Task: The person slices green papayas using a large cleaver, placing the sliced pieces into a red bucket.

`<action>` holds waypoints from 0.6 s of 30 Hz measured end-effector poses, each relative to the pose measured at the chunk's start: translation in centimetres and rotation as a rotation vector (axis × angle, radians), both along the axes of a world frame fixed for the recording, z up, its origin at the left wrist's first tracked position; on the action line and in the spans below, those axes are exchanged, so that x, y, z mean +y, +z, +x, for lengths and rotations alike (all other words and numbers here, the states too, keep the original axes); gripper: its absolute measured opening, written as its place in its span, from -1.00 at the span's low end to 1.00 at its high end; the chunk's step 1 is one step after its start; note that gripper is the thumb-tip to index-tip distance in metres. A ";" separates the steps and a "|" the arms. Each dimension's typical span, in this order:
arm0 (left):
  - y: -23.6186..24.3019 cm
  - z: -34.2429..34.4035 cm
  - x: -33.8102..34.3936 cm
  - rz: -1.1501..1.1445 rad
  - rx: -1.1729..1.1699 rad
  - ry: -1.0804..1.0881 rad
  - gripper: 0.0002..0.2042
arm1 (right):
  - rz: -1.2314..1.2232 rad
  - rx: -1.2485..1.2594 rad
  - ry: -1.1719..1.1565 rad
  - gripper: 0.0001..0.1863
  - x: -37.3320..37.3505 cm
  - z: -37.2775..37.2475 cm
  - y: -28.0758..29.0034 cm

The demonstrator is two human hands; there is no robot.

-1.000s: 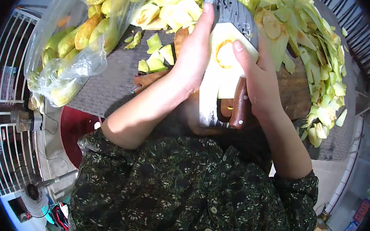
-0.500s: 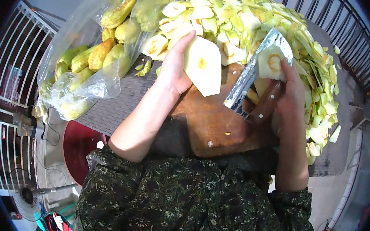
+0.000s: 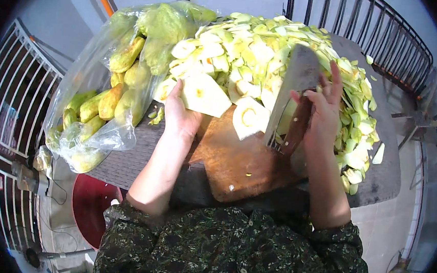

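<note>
Cleaver (image 3: 294,94) gripped by right hand (image 3: 322,119); left hand (image 3: 182,114) grips pale slice (image 3: 205,94) at board's (image 3: 232,163) edge.

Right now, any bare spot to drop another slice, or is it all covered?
Bare patches: the wooden cutting board near the person, between the left hand and right hand; the dark mat below the plastic bag of fruit. Crowded: the far side and right edge, under the heap of cut slices.
</note>
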State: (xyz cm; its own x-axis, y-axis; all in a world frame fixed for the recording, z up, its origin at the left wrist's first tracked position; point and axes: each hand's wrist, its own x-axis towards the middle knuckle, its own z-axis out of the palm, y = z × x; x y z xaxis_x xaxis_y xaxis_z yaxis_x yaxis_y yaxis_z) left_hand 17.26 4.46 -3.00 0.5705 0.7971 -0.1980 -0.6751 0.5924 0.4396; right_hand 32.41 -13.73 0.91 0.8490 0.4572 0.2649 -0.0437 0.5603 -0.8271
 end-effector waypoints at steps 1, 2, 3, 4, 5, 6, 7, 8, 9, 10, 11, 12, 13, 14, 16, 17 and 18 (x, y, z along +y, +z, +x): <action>0.1 0.0 -0.1 -0.023 -0.009 0.005 -0.61 | -0.012 -0.045 -0.001 -0.37 -0.7 -0.1 0.5; 0.2 0.0 -0.3 -0.047 -0.018 0.012 -0.62 | -0.023 -0.091 0.000 -0.41 -1.2 -0.3 1.0; 0.4 0.1 -0.8 -0.024 -0.048 -0.010 -0.62 | -0.023 -0.082 0.010 -0.51 -1.8 -0.6 1.4; 0.9 0.0 -1.6 0.002 -0.077 -0.024 -0.62 | -0.110 -0.060 0.060 -0.52 -1.9 -0.9 1.7; 1.5 -0.2 -2.4 0.028 -0.106 -0.038 -0.62 | -0.196 -0.037 0.111 -0.53 -1.9 -1.4 1.8; 2.2 -0.4 -3.6 0.147 -0.087 -0.009 -0.62 | -0.281 -0.012 0.157 -0.54 -2.0 -1.9 1.6; 3.0 -0.7 -5.0 0.264 -0.064 0.020 -0.62 | -0.304 0.033 0.257 -0.56 -1.9 -2.8 0.8; 3.2 -1.0 -5.6 0.381 -0.041 0.047 -0.62 | -0.305 0.112 0.317 -0.56 -1.6 -3.1 0.4; 3.2 -1.1 -5.5 0.446 -0.066 0.085 -0.63 | -0.305 0.188 0.377 -0.57 -1.3 -3.4 0.2; 3.2 -1.2 -5.5 0.430 -0.026 0.091 -0.62 | -0.304 0.264 0.436 -0.58 -1.1 -3.6 -0.2; 3.2 -1.4 -5.5 0.415 0.013 0.097 -0.62 | -0.271 0.197 0.494 -0.62 -1.1 -2.8 -1.3; 3.1 -1.4 -5.4 0.398 0.048 0.107 -0.61 | -0.253 0.201 0.444 -0.63 -0.9 -2.8 -1.1; 3.1 -1.4 -5.2 0.364 0.081 0.126 -0.61 | -0.234 0.206 0.394 -0.64 -0.7 -3.0 -0.9; 3.1 -1.3 -5.0 0.331 0.113 0.146 -0.61 | -0.215 0.210 0.344 -0.65 -0.5 -3.0 -0.8; 3.0 -1.0 -4.3 0.257 0.155 0.149 -0.61 | -0.167 0.216 0.426 -0.67 -0.5 -2.2 -1.8; 2.6 -0.9 -3.8 0.214 0.169 0.135 -0.61 | -0.121 0.266 0.442 -0.69 -0.5 -2.2 -2.4; 2.4 -0.9 -3.4 0.172 0.187 0.125 -0.61 | -0.073 0.319 0.462 -0.71 -0.4 -2.2 -3.0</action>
State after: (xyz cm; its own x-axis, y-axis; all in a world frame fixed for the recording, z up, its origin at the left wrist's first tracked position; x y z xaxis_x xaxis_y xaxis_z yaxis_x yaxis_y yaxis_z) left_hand 16.37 1.01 -0.59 0.4323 0.8899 -0.1457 -0.6361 0.4155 0.6502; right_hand 30.19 -14.10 -2.11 0.5890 0.8079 -0.0185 -0.5254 0.3655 -0.7683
